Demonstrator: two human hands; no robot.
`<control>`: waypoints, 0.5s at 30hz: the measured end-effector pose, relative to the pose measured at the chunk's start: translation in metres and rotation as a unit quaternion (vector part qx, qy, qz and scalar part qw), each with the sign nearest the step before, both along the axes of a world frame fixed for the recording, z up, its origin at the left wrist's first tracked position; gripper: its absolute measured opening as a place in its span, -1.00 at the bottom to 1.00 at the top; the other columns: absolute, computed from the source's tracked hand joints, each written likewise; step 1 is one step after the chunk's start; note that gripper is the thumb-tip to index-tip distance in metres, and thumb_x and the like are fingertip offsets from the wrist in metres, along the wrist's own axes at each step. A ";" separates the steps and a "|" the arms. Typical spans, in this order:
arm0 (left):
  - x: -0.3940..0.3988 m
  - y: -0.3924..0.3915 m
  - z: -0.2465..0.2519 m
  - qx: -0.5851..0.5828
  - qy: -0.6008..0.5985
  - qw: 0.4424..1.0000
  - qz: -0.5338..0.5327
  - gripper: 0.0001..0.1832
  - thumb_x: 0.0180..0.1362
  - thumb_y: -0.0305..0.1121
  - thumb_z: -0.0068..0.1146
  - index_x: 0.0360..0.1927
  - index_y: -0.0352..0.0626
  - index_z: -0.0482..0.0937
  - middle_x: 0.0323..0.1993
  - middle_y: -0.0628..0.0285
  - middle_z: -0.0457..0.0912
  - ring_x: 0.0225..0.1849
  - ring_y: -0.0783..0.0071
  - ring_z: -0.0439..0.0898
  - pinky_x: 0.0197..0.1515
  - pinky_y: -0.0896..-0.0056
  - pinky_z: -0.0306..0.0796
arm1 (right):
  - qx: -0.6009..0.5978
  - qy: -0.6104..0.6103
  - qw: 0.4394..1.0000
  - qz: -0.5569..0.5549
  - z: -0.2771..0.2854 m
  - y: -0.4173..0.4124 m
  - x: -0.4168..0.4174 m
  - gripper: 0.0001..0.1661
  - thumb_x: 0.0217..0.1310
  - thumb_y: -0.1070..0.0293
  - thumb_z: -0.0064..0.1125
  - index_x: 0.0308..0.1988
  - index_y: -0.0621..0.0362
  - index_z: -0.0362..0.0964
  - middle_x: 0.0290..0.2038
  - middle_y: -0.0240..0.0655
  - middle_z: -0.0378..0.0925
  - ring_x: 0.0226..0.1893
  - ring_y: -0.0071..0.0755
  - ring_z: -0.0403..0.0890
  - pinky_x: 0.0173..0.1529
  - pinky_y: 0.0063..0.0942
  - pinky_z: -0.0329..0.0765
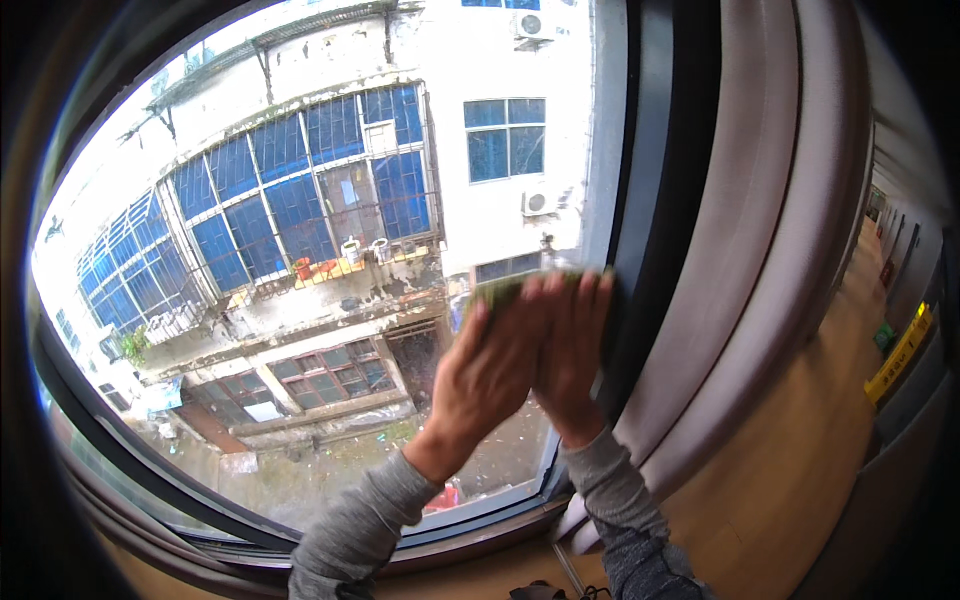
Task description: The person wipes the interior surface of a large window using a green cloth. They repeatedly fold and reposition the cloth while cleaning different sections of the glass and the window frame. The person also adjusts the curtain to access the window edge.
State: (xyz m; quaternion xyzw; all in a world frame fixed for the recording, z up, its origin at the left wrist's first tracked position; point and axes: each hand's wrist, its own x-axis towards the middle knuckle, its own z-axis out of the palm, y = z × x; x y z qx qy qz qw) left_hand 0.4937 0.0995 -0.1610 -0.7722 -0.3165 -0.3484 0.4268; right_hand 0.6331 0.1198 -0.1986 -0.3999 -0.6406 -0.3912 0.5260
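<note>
A green cloth point(496, 291) lies against the window pane point(480, 225), close to the dark right-hand frame point(646, 150). My left hand point(487, 367) presses it to the glass with the fingers pointing up. Alongside, touching it, my right hand point(576, 352) is also flat on the cloth, nearer the frame. Most of the cloth is hidden under both hands, and the fingertips are slightly blurred. Grey sleeves cover both forearms.
A pale curtain point(750, 187) hangs gathered right of the frame. The window sill point(480, 536) runs below. Dark objects point(540, 591) lie at the bottom edge. A yellow sign with writing point(898, 356) stands far right on the wood-coloured floor point(772, 420). Buildings show through the glass.
</note>
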 end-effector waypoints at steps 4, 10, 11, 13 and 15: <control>-0.024 -0.013 -0.129 -0.048 0.057 0.996 0.058 -0.38 0.34 -0.31 -0.18 0.51 -0.01 0.25 0.58 0.43 0.10 0.61 0.54 -0.02 0.61 0.10 -0.37 | -0.068 0.021 0.997 0.028 -0.150 -0.008 -0.017 -0.28 0.45 0.31 0.04 0.45 0.34 0.04 0.48 0.26 -0.05 0.48 0.47 -0.05 0.50 0.28 -0.01; -0.017 -0.005 -0.062 -0.047 0.024 0.998 0.020 -0.41 0.34 -0.29 -0.10 0.46 -0.06 0.32 0.54 0.35 0.21 0.57 0.46 0.10 0.61 0.06 -0.26 | -0.026 -0.020 0.999 0.033 -0.060 -0.004 -0.008 -0.33 0.50 0.27 -0.07 0.44 0.33 0.07 0.48 0.21 0.00 0.50 0.36 -0.04 0.53 0.19 -0.05; -0.012 0.001 -0.029 -0.031 -0.009 0.999 -0.008 -0.42 0.34 -0.30 -0.07 0.45 -0.07 0.34 0.52 0.33 0.24 0.56 0.43 0.14 0.61 0.04 -0.22 | -0.022 -0.004 0.999 0.047 -0.024 -0.003 -0.006 -0.34 0.53 0.25 -0.12 0.45 0.31 0.05 0.48 0.19 0.00 0.51 0.33 -0.06 0.54 0.15 -0.07; -0.012 0.005 0.052 0.034 -0.046 0.998 -0.028 -0.44 0.33 -0.33 -0.02 0.42 -0.10 0.38 0.48 0.27 0.32 0.53 0.35 0.21 0.60 0.00 -0.15 | 0.000 -0.001 0.998 0.055 0.058 0.001 -0.010 -0.40 0.52 0.30 -0.10 0.43 0.26 0.14 0.48 0.10 0.05 0.50 0.31 0.02 0.53 0.06 0.08; -0.019 0.011 0.119 0.083 -0.083 0.990 -0.077 -0.47 0.33 -0.33 0.00 0.38 -0.13 0.42 0.46 0.24 0.34 0.53 0.35 0.21 0.60 0.01 -0.14 | 0.098 -0.023 0.994 0.050 0.133 0.010 -0.019 -0.39 0.49 0.28 -0.04 0.40 0.29 0.18 0.47 0.07 0.10 0.50 0.23 0.05 0.52 0.02 0.11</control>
